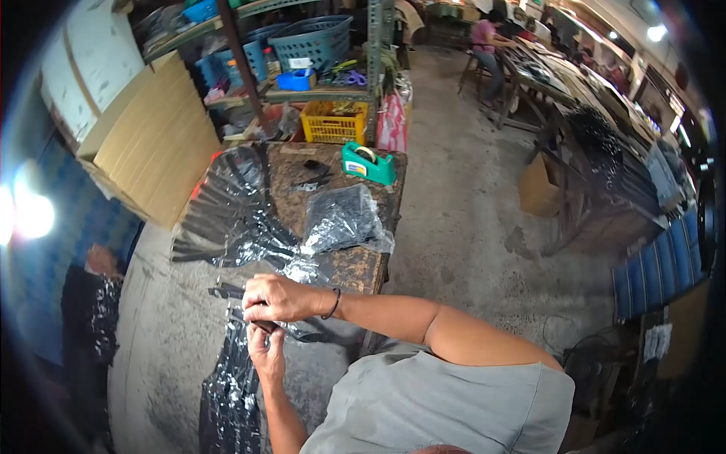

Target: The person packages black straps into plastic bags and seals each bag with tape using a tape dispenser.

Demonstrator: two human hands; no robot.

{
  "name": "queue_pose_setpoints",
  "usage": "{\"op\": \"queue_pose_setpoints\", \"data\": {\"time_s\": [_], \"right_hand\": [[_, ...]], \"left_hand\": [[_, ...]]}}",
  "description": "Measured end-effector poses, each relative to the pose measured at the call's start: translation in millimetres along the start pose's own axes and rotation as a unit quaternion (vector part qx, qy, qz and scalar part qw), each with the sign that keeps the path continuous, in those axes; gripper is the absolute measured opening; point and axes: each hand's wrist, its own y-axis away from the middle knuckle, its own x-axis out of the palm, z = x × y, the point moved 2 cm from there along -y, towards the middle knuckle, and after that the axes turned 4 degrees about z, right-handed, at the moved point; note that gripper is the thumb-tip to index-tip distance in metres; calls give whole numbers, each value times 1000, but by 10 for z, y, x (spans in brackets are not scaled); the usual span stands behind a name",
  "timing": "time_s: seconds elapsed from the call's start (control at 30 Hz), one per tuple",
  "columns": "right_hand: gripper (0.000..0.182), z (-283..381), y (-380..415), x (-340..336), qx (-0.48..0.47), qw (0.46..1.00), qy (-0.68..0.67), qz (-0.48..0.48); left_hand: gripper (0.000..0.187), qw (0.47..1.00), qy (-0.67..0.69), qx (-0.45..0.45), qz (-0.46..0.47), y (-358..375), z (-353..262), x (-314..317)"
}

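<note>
At the lower center-left of the frame, the right hand (278, 299), with a thin black band on its wrist, is clenched around a small dark brown flat piece (265, 326). Just below it, the left hand (266, 354) grasps the lower side of the same piece between thumb and fingers. The piece sits between the 2 hands, mostly covered by them, so its full shape cannot be told.

Short black strips (225, 291) stick out to the left of the right hand. A long, glossy black plastic-covered bundle (229, 393) runs down from near the hands to the bottom edge.

Above the hands, a fan-shaped spread of pleated black plastic (231, 204) lies over the left side of a worn brown wooden table (355, 271). To its right rests a square black stack in clear plastic wrap (340, 218), and behind that, near the table's far corner, stands a green tape dispenser (368, 165).

Tall tan cardboard sheets (155, 140) stand at the upper left. At the top center, a metal shelf (318, 95) holds blue plastic baskets (311, 41), with a yellow plastic crate (334, 122) below. At the upper right, 1 person in a pink top (484, 36) sits by a long, cluttered workbench (560, 76).
</note>
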Motion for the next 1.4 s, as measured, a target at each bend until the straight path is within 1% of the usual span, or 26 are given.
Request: {"op": "queue_pose_setpoints", "data": {"time_s": [0.03,0.1,0.13,0.17,0.23,0.3,0.33,0.37,0.4,0.43,0.5,0.53,0.57,0.6,0.63,0.67,0.7,0.73,0.77,0.87,0.93,0.97,1.07,1.23,1.33,1.4], "right_hand": [[24,74,48,-33,-4,1000,-8,-14],[23,165,115,-102,-42,999,-7,3],[22,160,152,-100,-29,999,19,18],[22,180,182,-101,-26,999,21,14],[21,245,221,-129,-45,996,43,-63],[19,241,232,-204,-64,993,49,-88],[18,216,241,-232,-34,995,38,-89],[17,186,242,-231,-5,996,22,-84],[15,154,232,-225,-11,995,23,-93],[16,116,227,-178,-45,991,18,-125],[10,-35,236,-93,-34,986,50,-156],[15,-54,232,-55,-20,985,53,-162],[19,3,222,-32,92,979,-124,-133],[24,85,188,-123,44,990,-5,-132],[24,120,164,-174,59,991,0,-124],[24,183,173,-196,107,986,-23,-127],[22,77,164,-197,52,987,-20,-152],[24,96,190,-195,95,983,-64,-143],[24,105,210,-180,111,981,-77,-137],[19,201,234,-183,89,986,-98,-103],[16,257,266,-176,84,993,-42,-77],[16,262,258,-169,82,993,-44,-73],[12,340,203,-163,-30,991,120,-42],[11,449,112,-196,-92,978,187,-3],[10,433,54,-195,-117,967,223,27],[10,418,20,-175,-129,960,244,43]], "left_hand": [[28,999,2,33,13,-42,-103,0],[61,974,216,61,8,-180,-233,77],[85,982,183,52,4,-213,-131,5],[84,975,212,62,-15,-270,-119,37],[79,972,219,80,-8,-368,-193,126],[54,969,236,28,62,-365,-398,189],[32,982,182,33,47,-397,-371,243],[20,988,142,18,57,-384,-472,253],[18,993,105,6,46,-384,-511,261],[17,998,62,-13,25,-376,-526,229],[16,996,92,-4,20,-360,-512,200],[17,995,88,-36,8,-343,-474,165],[18,994,89,-67,-6,-330,-445,128],[18,990,111,-82,-15,-324,-435,74],[19,986,139,-89,-20,-337,-415,35],[18,982,149,-108,-40,-323,-378,-14],[17,978,162,-123,-55,-304,-336,-55],[17,967,209,-128,-66,-275,-260,-79],[18,962,232,-127,-74,-254,-217,-111],[19,959,226,-136,-106,-219,-248,-166],[21,963,205,-134,-116,-206,-274,-193],[22,967,186,-130,-115,-203,-283,-200],[26,969,172,-129,-122,-203,-314,-204],[29,976,129,-127,-121,-194,-335,-189],[29,983,72,-122,-113,-161,-355,-147],[30,991,17,-98,-94,-142,-376,-115]]}}
